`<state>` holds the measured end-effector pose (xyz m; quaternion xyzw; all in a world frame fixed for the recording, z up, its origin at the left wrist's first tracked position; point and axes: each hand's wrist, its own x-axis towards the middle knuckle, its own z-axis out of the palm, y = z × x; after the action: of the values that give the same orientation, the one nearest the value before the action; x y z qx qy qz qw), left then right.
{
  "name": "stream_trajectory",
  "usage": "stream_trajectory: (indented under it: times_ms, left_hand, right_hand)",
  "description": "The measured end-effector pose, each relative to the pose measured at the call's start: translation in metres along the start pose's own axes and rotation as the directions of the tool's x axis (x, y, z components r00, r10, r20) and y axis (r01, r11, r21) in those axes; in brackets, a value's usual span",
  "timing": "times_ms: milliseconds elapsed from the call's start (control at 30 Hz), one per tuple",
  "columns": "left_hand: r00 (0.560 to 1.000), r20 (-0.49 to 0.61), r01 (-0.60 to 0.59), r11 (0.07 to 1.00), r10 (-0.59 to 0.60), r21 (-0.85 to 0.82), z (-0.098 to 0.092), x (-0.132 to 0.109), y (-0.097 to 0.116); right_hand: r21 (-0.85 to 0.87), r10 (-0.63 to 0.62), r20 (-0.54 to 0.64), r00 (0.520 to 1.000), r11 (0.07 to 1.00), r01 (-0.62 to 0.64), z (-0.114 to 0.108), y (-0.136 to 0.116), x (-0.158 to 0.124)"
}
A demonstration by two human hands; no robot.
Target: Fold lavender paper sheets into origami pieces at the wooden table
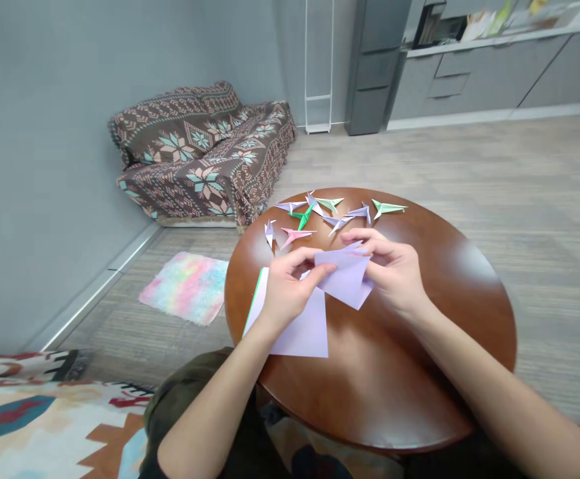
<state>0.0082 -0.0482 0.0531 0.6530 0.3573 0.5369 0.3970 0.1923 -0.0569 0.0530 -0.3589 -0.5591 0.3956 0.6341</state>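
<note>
Pinched grips on the left hand (290,286) and right hand (390,266) hold a folded lilac paper sheet (344,278) above the round wooden counter (444,319), with origami cranes (337,223) lying at upper centre of the frame.

Soft, even indoor light fills the room, with no clear source in view. Pale glare lies across the right side of the table (462,256), and faint shadows fall beneath the left hand (287,289) and right hand (390,269). The wide lens bends the wall (60,166) near the edges, and detail looks slightly soft throughout.
</note>
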Motion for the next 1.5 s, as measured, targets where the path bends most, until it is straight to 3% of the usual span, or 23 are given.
stream_trajectory:
  times_ms: [233,567,800,1000,1200,1367,1500]
  left_hand:
    - [1.000,-0.012,-0.008,1.000,0.008,0.031,0.001,-0.001,0.003]
    - [0.999,0.001,0.052,0.997,-0.052,-0.057,0.002,0.000,0.008]
    - [0.997,0.023,0.082,0.991,-0.080,-0.108,0.002,0.000,0.008]
    - [0.995,0.026,0.102,0.987,-0.100,-0.127,0.002,0.001,0.006]
    - [0.995,-0.001,0.096,0.983,-0.097,-0.155,-0.001,0.003,0.003]
    - [0.982,0.169,0.086,0.996,-0.079,-0.031,-0.009,0.005,0.008]
    - [0.997,0.071,-0.034,0.998,0.030,0.062,-0.013,0.005,0.014]
  right_hand:
    - [0.024,0.013,-0.012,1.000,1.000,-0.013,0.000,-0.001,-0.001]
    - [0.137,0.027,-0.069,0.997,0.990,-0.018,0.002,0.000,0.000]
    - [0.138,-0.015,-0.090,0.996,0.990,0.028,0.002,0.002,0.000]
    - [0.116,0.018,-0.139,0.990,0.993,-0.001,0.000,0.003,0.003]
    - [0.021,-0.063,-0.059,0.996,0.998,0.064,-0.001,0.000,0.002]
    - [-0.082,0.001,0.026,1.000,0.997,0.001,-0.003,0.000,0.001]
    - [-0.187,-0.021,0.153,0.988,0.981,0.050,-0.004,-0.002,0.001]
